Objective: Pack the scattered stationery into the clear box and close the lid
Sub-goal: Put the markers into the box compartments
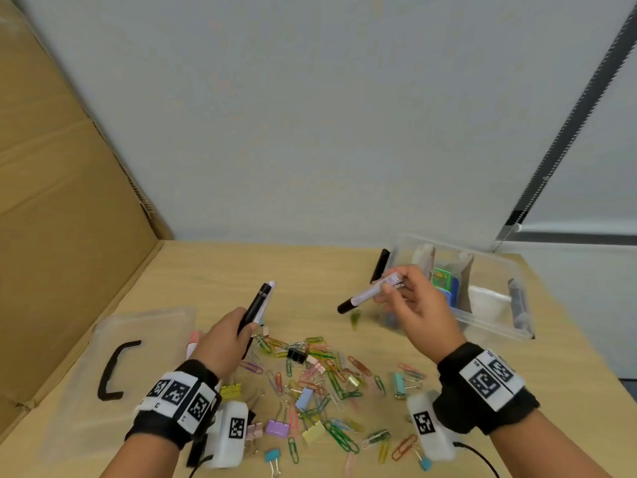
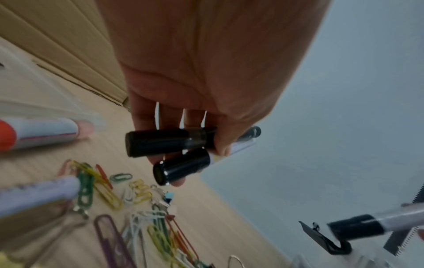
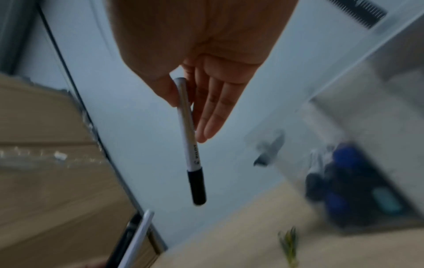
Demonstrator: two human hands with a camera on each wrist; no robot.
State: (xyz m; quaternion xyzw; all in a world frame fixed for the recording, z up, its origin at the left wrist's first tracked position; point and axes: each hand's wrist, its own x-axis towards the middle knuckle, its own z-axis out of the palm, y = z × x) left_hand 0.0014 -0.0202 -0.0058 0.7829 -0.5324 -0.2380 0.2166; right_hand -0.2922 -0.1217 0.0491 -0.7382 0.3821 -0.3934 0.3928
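Observation:
My left hand (image 1: 227,336) grips two markers (image 1: 258,305) with black caps, raised above the table; the left wrist view shows both black ends (image 2: 169,145) under my curled fingers. My right hand (image 1: 413,305) pinches a white marker with a black cap (image 1: 368,294) between thumb and fingers, just left of the clear box (image 1: 489,319); in the right wrist view this marker (image 3: 189,137) hangs cap down. The box stands open at the right and holds blue, green and white items. Its clear lid (image 1: 138,367) with a black handle lies flat on the left.
Coloured paper clips and binder clips (image 1: 320,384) are scattered over the wooden table (image 1: 213,267) between my hands. More markers (image 1: 192,343) lie by the lid. A cardboard panel (image 1: 62,201) stands at the left, a grey wall behind.

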